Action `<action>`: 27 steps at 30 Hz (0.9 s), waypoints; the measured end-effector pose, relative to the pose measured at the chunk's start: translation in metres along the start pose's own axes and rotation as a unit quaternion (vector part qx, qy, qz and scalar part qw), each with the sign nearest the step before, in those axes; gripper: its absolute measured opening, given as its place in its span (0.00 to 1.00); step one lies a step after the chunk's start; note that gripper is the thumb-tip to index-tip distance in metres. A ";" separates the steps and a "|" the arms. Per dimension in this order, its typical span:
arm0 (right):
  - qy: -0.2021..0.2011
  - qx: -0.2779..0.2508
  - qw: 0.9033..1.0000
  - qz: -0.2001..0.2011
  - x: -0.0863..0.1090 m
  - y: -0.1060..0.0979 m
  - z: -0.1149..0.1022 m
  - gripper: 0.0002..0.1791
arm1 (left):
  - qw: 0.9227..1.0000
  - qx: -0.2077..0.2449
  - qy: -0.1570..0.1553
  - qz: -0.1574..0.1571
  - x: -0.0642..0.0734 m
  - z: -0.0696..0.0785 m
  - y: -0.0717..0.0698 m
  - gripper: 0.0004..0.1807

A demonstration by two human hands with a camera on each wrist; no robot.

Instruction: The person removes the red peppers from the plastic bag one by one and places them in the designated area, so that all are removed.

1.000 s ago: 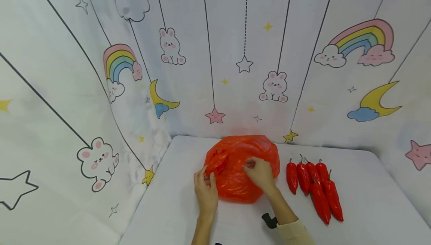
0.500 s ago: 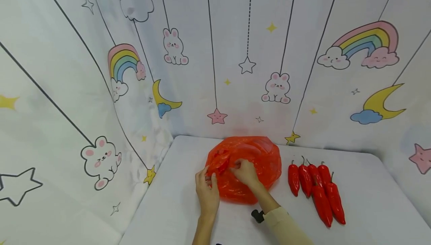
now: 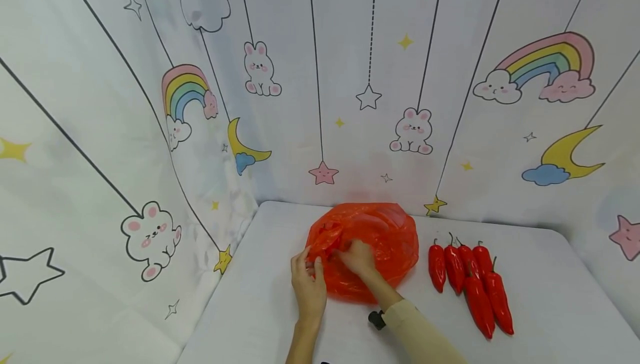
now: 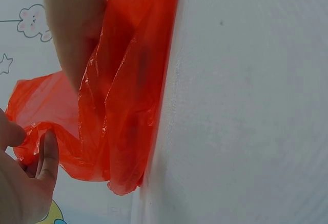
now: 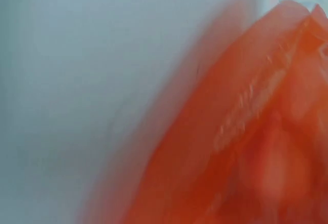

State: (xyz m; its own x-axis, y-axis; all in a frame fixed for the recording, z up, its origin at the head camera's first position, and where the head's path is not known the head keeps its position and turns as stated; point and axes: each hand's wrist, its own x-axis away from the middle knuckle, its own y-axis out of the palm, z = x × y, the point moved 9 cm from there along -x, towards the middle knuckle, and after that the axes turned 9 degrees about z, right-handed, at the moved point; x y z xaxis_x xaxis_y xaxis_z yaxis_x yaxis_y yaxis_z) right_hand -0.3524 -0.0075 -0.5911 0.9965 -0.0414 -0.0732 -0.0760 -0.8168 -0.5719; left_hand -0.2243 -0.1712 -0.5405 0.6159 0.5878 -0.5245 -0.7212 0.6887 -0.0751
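A thin red plastic bag (image 3: 385, 280) lies puffed out on the white table, its mouth edge upright in the left wrist view. My left hand (image 3: 307, 292) is at its left side; in the left wrist view the thumb and fingers pinch the bag's rim (image 4: 38, 131). My right hand (image 3: 356, 257) has reached into the bag, its fingertips near a bunched red shape (image 3: 327, 236) at the left, which may be bag film or a pepper. Behind the red film the right fingers are blurred and partly hidden. The right forearm (image 4: 77, 29) passes down behind the bag's near wall.
Several red chili peppers (image 3: 478, 303) with stems lie grouped on the table (image 3: 550, 297) to the bag's right. A small black object (image 3: 377, 320) sits by the right cuff. A patterned cloth backdrop (image 3: 295, 125) stands behind and at the left.
My right hand has moved left and a little down within the bag, towards the bunched red part. My left hand keeps its place on the rim. The peppers on the table have not moved.
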 end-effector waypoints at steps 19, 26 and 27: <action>0.055 0.063 0.996 0.031 0.002 0.011 -0.007 0.15 | 1.000 -0.010 -0.008 -0.004 -0.001 0.000 0.003 0.19; 0.027 0.094 0.993 0.065 0.002 0.016 -0.008 0.13 | 1.000 -0.009 0.002 0.000 -0.001 0.000 0.000 0.19; 0.025 0.097 0.993 0.068 0.001 0.016 -0.008 0.12 | 1.000 -0.009 0.002 0.000 -0.001 -0.001 0.000 0.19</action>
State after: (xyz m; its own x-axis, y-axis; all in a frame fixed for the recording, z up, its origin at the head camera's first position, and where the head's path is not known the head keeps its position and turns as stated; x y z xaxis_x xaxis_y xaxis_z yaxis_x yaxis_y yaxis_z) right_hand -0.3519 -0.0256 -0.5942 0.9766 -0.1767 -0.1224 -0.2108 -0.6758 -0.7063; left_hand -0.2250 -0.1719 -0.5405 0.6139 0.5864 -0.5284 -0.7272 0.6806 -0.0895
